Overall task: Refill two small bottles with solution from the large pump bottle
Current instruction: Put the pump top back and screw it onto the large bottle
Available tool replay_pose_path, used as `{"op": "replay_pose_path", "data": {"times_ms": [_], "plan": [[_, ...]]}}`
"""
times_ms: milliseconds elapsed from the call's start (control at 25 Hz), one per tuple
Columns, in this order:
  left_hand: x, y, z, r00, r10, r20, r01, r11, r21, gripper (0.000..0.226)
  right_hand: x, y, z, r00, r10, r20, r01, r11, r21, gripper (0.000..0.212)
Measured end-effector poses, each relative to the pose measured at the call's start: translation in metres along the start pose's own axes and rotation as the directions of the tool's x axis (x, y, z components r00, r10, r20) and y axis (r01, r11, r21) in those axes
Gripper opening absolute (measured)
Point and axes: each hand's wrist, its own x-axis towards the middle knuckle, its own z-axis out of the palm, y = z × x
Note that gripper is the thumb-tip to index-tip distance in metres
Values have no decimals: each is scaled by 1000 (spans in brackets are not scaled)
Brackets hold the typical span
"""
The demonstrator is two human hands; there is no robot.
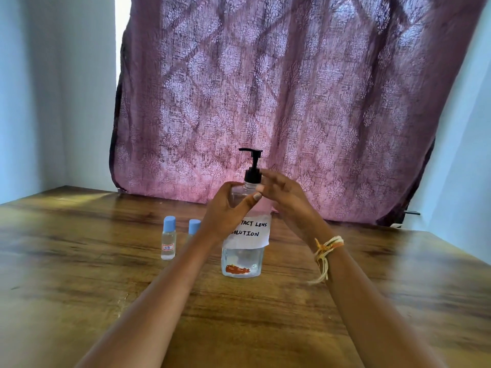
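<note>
Pump bottle: the large clear plastic bottle with a black pump head [243,245] stands upright on the table at the centre of the frame, a white paper label on its front handwritten with "...TACT LENS / ...OLUTION", partly covered by my left wrist. Clear liquid shows in its lower part, and an orange-red mark near its base.

Pump head: the black nozzle [251,163] sticks up above my hands, its spout pointing to the left of the frame.

Left hand: my left hand [229,208] wraps the bottle's shoulder just under the black collar, fingers curled around the far side, thumb across the front.

Right hand: my right hand [283,193] is at the right of the bottle's neck, fingers fairly straight and spread, fingertips at the collar. I cannot tell whether they press it or only come close. A band of white, yellow and orange threads [326,251] circles this wrist.

Small bottles: two small clear bottles with light blue caps stand upright left of centre, well apart from the pump bottle's base. The left one [168,239] carries a small red-bordered label; the right one [194,227] is mostly hidden behind my left forearm. Both caps are on.

Table: a brown wood-grain table [79,261] fills the lower half of the frame.

Behind: a purple patterned curtain [292,88] hangs across the upper centre, pale blue walls on either side.
</note>
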Motion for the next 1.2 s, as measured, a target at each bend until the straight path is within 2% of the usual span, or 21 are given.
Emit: {"op": "replay_pose_path", "data": {"times_ms": [80,120,160,200,280,320,360,480,560,680,840,920,1040,1120,1200], "plan": [[-3,0,-1,999,1,38,0,999,-35,30,-15,21,-9,994,77,79,-84,992,90,72],[-4,1,-1,999,-2,47,4,999,-48,30,-22,30,-11,983,126,130,-136,989,66,79],[-4,1,-1,999,-5,52,7,999,-53,31,-30,38,-10,969,167,181,-164,986,-32,83],[-5,2,-1,998,-6,59,10,998,-64,33,-37,46,-7,955,202,217,-159,967,-201,81],[-8,4,-2,997,-19,80,26,996,-90,33,-48,58,0,946,248,209,-121,869,-480,66],[-9,4,-3,996,-28,83,37,994,-101,35,-52,62,2,951,249,183,-118,840,-529,62],[-11,3,-3,996,-38,80,46,994,-101,43,-55,65,3,958,245,149,-130,833,-537,63],[-14,-8,-6,996,-77,55,78,997,-28,91,-56,80,3,969,235,76,-163,838,-522,73],[-21,-15,-6,983,-179,35,178,984,31,101,-52,88,2,968,247,39,-194,841,-505,72],[-37,-23,-3,953,-302,12,298,947,124,71,-52,92,0,963,267,30,-220,849,-481,61],[-61,-37,2,911,-409,52,375,873,312,54,-58,95,5,967,256,6,-216,830,-515,63],[-72,-40,5,904,-415,99,345,848,403,58,-62,94,8,968,251,-21,-226,829,-512,70],[-88,-37,7,918,-381,105,267,793,548,59,-78,80,10,964,258,-65,-253,810,-529,60],[-98,-31,7,925,-368,98,222,729,648,53,-94,69,13,965,252,-78,-251,789,-560,45],[-105,-27,5,922,-362,139,149,660,736,39,-108,61,22,965,250,-75,-235,707,-668,45]]}}
